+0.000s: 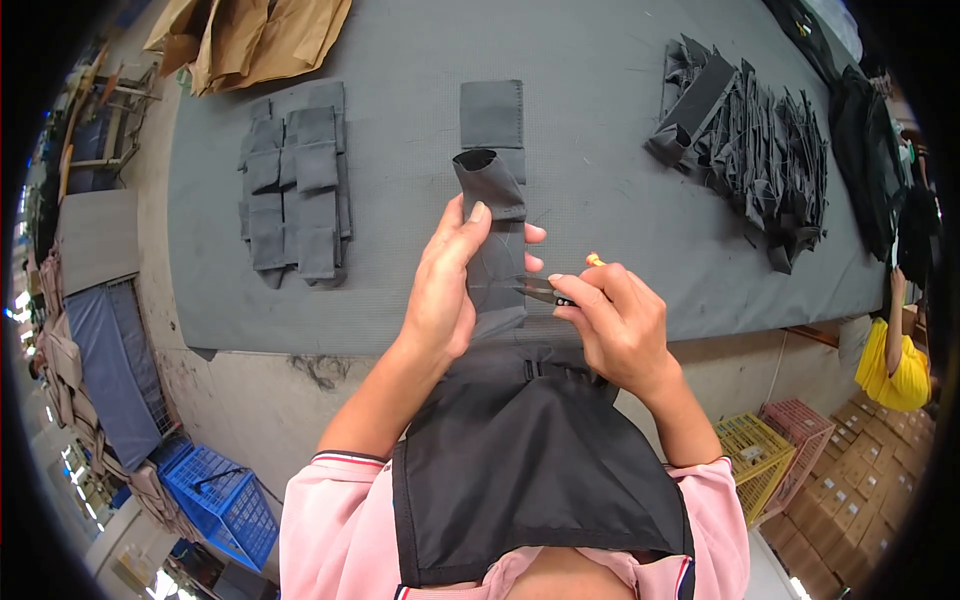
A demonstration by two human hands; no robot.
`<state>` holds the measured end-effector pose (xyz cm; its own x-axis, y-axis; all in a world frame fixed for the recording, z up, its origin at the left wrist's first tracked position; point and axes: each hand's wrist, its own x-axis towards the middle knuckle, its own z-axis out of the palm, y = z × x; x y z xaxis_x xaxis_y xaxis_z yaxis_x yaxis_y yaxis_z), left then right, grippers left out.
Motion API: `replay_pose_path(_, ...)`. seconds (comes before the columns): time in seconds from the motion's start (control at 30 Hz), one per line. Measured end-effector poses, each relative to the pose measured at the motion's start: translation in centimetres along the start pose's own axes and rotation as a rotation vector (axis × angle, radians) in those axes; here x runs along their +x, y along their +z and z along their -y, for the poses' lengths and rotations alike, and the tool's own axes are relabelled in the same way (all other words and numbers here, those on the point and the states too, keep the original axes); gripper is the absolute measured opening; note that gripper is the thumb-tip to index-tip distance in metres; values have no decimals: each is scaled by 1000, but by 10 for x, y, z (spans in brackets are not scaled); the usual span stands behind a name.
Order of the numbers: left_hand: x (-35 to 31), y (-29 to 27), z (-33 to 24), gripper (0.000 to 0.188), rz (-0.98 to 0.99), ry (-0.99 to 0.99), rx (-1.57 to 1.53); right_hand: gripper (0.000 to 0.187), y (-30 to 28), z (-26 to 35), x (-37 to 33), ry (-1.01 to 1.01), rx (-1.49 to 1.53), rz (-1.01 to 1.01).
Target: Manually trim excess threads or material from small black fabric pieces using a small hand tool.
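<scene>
My left hand (442, 280) is closed around a dark grey sewn fabric strip (492, 190), thumb on its front and fingertips showing at its right edge. The strip's upper end gapes open like a pouch, and loose threads hang on its lower part. In my right hand (628, 325) are small thread snips (540, 291), their dark blades at the strip's right edge. An orange-yellow end sticks out above that fist. Beyond my left hand, a flat grey fabric piece (491, 112) with a stitched edge lies on the table.
Left on the grey-covered table (400, 150) lie stacks of folded grey pieces (295, 190); a heaped row of similar pieces (760, 150) is at right. Brown paper (255, 45) covers the far left corner. Crates and cartons stand below right, near a person in yellow (893, 365).
</scene>
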<state>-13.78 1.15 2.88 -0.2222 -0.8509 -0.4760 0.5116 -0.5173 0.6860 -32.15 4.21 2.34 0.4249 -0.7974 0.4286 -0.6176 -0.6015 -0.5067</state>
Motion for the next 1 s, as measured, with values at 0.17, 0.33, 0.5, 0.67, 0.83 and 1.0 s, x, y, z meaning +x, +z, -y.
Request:
replay_pose_path(0.17,-1,-2,-1,31,51,1,42,31,-10,-4,4,-172,-112,74)
replay_pose_path(0.33,-5,1,-3,32,3,-60,42,27,-9,-5,-1,-88,29,51)
replay_pose_path(0.5,-2,2,3,30,46,53,92,23,0,6,4,12,17,73)
replay_pose_path(0.67,-4,2,2,33,51,17,67,21,10,9,9,-40,24,39)
replay_pose_path(0.83,-3,-2,5,33,63,12,52,21,14,7,1,-79,-8,48)
replay_pose_path(1.0,-2,-1,5,32,49,7,62,25,12,6,-8,25,55,-60)
